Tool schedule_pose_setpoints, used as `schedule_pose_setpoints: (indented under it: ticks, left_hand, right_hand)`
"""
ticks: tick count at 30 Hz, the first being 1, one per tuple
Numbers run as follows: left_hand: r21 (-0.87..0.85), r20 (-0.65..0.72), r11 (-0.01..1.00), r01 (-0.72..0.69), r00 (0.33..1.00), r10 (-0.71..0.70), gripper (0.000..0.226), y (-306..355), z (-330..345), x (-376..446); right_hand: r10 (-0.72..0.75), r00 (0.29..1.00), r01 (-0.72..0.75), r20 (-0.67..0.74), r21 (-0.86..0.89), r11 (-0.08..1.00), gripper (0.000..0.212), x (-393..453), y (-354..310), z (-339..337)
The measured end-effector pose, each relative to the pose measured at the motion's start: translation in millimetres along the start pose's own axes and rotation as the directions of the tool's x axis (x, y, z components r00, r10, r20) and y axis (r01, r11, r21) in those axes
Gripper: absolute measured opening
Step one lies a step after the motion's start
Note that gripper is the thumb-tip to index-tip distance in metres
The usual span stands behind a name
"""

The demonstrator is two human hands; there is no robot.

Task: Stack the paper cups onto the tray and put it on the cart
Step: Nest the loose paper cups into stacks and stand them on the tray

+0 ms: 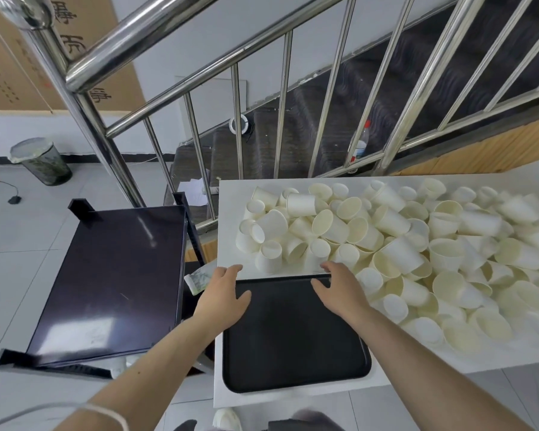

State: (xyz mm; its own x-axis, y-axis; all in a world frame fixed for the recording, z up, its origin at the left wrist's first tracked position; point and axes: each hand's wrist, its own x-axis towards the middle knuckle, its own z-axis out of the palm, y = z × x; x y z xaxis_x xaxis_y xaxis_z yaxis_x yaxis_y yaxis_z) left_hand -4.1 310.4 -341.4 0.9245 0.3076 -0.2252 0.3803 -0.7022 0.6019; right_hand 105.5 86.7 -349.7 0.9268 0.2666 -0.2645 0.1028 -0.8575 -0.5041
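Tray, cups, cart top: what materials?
Tray: likely plastic, matte black, soft dull sheen, rounded molded corners. Cups: paper, cream-white, matte, rolled rims. Cart top: dark, glossy, mirrors window light; plastic or coated metal, cannot tell which.

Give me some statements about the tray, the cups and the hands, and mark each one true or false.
1. The black tray holds no cups. True.
2. The paper cups stand in neat stacks. False: they lie in a loose heap on the white table.
3. The left hand grips a cup. False: it is open at the tray's far left corner.
4. The right hand is open near the tray's far edge. True.
5. The cart is to the left of the table. True.
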Motion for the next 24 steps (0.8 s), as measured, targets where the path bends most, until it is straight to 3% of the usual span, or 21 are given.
schedule_pose_setpoints:
  ticks: [8, 17, 24]
  left_hand:
    - [-0.061, -0.076, 0.998, 0.032, 0.996, -0.037, 0.058, 17.1, -9.6, 17.1]
    - [-0.114, -0.128, 0.989, 0.098, 0.985, -0.113, 0.057, 31.3, -5.1, 22.7]
    - [-0.120, -0.124, 0.988, 0.100, 0.986, -0.115, 0.056, 25.9, -5.9, 33.2]
  right_hand:
    - [-0.053, 0.998, 0.043, 0.030, 0.271, 0.961, 0.047, 60.5, -46.4, -12.8]
    - [-0.049, 0.989, -0.008, 0.141, 0.375, 0.927, 0.045, 125.4, -74.5, -3.3]
    - [-0.012, 0.987, -0.068, 0.159, 0.489, 0.869, 0.018, 137.3, -78.2, 9.7]
